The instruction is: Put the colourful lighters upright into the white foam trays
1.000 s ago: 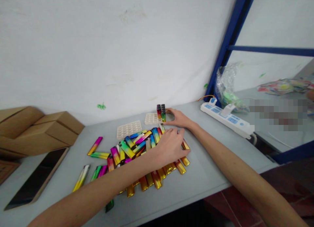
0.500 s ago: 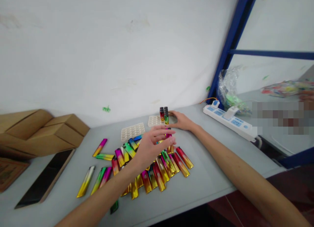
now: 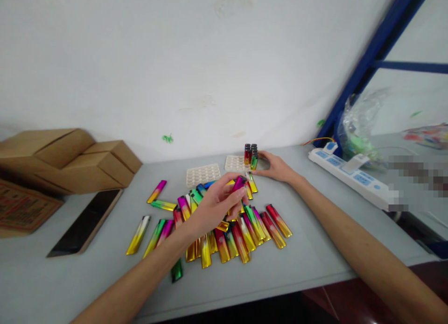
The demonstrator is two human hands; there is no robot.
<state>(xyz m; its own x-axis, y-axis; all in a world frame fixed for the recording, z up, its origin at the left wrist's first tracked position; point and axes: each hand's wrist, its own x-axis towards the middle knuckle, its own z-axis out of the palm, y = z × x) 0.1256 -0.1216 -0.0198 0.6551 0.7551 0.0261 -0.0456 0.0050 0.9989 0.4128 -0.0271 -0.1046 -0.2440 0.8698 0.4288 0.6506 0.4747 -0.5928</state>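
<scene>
Gripping a magenta-topped lighter (image 3: 238, 184) between thumb and fingertips, the left hand (image 3: 217, 205) is raised just above the pile of lighters (image 3: 224, 226) spread over the middle of the grey bench (image 3: 315, 263). The right hand (image 3: 276, 166) is laid against the far tray (image 3: 235, 163) near the back edge, its fingers curled beside the upright lighters (image 3: 251, 156) standing in it; whether anything is gripped there cannot be told. A second tray (image 3: 203, 175) is lying just beside it. Cardboard boxes (image 3: 70, 158) and a dark phone (image 3: 86, 221) are seen toward the left end, a power strip (image 3: 353, 181) toward the right end. A white wall (image 3: 175, 67) is met by the back edge, and a blue frame (image 3: 367, 67) rises at the right.
</scene>
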